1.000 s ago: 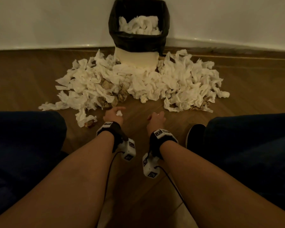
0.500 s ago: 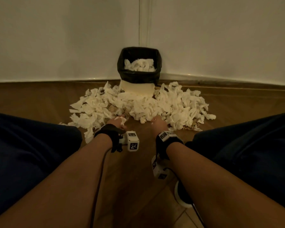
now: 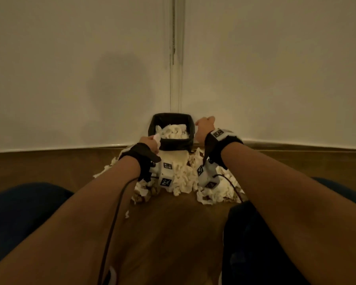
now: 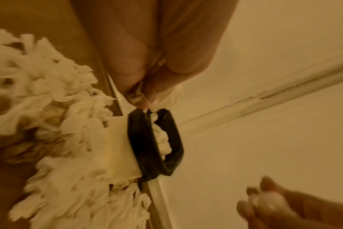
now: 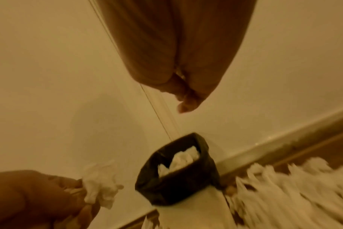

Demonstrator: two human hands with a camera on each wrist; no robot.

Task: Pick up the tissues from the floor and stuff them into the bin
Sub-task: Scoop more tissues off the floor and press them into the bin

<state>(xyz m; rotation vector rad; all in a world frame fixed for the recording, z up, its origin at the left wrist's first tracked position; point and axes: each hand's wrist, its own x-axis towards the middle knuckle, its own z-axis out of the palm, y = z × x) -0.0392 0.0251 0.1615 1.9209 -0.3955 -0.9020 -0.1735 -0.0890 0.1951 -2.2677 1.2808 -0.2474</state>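
Note:
A bin (image 3: 173, 144) with a black liner stands in the corner, with tissues inside it (image 3: 174, 131). A big pile of crumpled white tissues (image 3: 183, 177) lies on the floor around its base. My left hand (image 3: 150, 141) is at the bin's left rim and pinches a tissue (image 3: 157, 138), which the right wrist view shows as a crumpled wad (image 5: 100, 184). My right hand (image 3: 204, 125) is raised beside the bin's right rim, with its fingers curled round a small white tissue (image 4: 268, 201).
Two pale walls meet in a corner seam (image 3: 175, 58) behind the bin, with a skirting board (image 3: 296, 145) along the wooden floor (image 3: 173, 233). My dark-trousered knees (image 3: 19, 212) flank the view, and a dark shoe (image 3: 245, 223) lies near the right arm.
Both hands have risen from the floor in front of the pile to the bin's rim, each carrying a tissue. The head view has tilted up toward the wall.

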